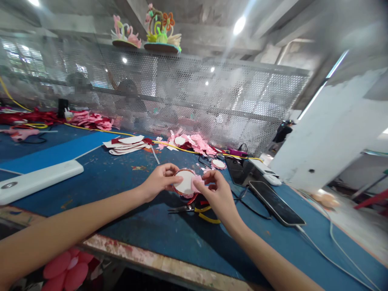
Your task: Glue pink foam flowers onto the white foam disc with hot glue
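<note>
Between my two hands is a round white disc with a dark red and pink edge, held just above the blue tabletop. My left hand pinches its left edge, thumb resting on the white face. At the right side, my right hand pinches a small pale pink piece against the disc; whether the piece is attached cannot be made out. Beneath my right hand lie scissors with yellow and red handles, blades pointing left, partly hidden. A similar small round piece with a pink rim lies behind.
White cut-out sheets and pink scraps lie toward the back. A long white device is at left, near a pink glue gun. Right are a phone and cables. A perforated metal screen stands behind the table.
</note>
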`<state>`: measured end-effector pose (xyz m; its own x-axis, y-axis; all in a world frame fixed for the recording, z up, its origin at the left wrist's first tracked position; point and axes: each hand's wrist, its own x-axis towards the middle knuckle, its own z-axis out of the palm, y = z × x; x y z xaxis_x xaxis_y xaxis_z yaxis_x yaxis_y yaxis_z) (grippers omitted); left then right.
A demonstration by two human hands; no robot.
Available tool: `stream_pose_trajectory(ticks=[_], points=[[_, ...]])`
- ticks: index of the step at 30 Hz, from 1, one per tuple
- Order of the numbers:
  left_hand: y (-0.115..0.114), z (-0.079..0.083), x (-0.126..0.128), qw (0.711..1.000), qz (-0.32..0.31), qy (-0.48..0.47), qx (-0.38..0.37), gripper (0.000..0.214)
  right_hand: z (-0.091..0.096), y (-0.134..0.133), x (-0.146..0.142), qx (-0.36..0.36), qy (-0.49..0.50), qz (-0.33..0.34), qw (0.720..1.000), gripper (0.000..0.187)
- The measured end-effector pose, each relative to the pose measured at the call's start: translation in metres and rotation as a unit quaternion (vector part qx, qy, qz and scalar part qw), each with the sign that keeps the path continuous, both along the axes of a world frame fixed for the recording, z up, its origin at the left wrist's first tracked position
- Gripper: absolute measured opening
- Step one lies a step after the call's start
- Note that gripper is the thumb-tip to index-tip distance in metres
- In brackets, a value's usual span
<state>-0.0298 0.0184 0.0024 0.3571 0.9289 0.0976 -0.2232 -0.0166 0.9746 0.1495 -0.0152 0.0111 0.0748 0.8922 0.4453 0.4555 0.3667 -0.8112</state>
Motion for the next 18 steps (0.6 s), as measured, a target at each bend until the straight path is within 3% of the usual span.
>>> stream_pose_trajectory(ticks=[9, 18], points=[[-0.0012, 0.0028, 0.0002, 0.999, -0.029, -0.022, -0.004, 0.035, -0.0053, 0.0053, 0.0022, -0.002, 0.037, 0.001, 0.999, 0.035], [-0.0005, 0.0020, -0.0031, 0.996, -0.054, -0.053, -0.054, 0.036, -0.0002, 0.0039, 0.0020, -0.044, 0.139, 0.108, 0.983, 0.033]])
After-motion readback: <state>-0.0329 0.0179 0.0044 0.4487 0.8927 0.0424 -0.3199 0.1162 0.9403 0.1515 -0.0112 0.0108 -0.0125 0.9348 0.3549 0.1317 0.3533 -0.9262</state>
